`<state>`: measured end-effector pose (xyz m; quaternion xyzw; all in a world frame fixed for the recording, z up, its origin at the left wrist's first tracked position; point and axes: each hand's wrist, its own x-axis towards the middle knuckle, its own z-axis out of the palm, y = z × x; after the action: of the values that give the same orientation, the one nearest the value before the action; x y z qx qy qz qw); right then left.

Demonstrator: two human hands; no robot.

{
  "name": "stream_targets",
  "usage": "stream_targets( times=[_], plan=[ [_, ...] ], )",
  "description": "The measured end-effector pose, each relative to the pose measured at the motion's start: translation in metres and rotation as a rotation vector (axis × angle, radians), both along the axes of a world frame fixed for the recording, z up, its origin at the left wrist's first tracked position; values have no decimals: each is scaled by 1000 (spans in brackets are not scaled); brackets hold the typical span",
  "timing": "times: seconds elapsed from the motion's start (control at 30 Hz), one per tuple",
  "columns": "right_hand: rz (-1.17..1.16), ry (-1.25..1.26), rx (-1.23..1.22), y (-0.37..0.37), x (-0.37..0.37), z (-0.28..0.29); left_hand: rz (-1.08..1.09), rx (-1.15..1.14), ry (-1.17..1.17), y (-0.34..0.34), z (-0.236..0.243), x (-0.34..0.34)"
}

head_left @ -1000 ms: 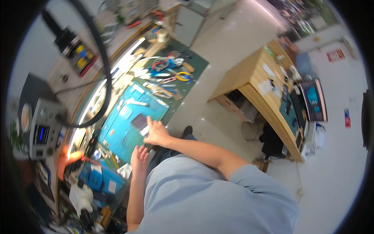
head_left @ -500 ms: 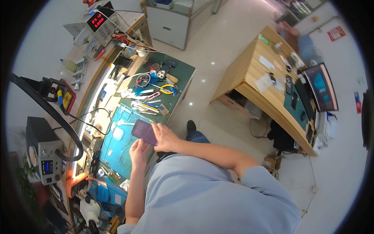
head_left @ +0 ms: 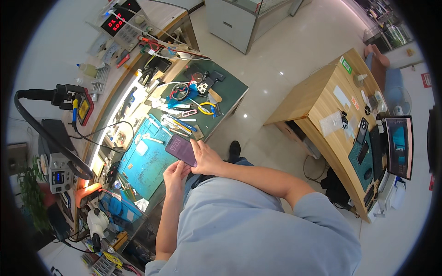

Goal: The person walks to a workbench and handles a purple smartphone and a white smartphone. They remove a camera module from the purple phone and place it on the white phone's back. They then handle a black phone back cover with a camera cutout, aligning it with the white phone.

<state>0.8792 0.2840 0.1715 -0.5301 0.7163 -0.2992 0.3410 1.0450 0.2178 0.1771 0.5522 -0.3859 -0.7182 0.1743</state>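
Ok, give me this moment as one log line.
right hand: holding phone | left hand: at phone's near edge, grip unclear | phone: lit | bench: blue mat, yellow-handled pliers

The phone (head_left: pixel 179 148), left hand (head_left: pixel 175 174) and right hand (head_left: pixel 207 160) are at the mat's (head_left: pixel 148 166) right edge. Beyond the mat lie slim tools (head_left: pixel 177 124) and pliers (head_left: pixel 208 110). Left of the mat stands a control box (head_left: pixel 60 177); nearer and left, a microscope (head_left: pixel 97 221). Well right of the mat is a desk (head_left: pixel 294 99), with a monitor (head_left: pixel 399 149) on it.
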Motion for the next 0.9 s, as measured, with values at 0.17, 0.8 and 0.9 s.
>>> stream_targets(
  times=[0.17,0.8,0.9],
  plan=[
    [90,29,-43,-12,-4,18,121,-105,232,-39,21,9],
    [81,193,-45,-32,-7,30,149,-33,174,-85,-4,23],
    [-72,106,-113,-30,-8,20,165,35,267,-68,0,-3]
  ],
)
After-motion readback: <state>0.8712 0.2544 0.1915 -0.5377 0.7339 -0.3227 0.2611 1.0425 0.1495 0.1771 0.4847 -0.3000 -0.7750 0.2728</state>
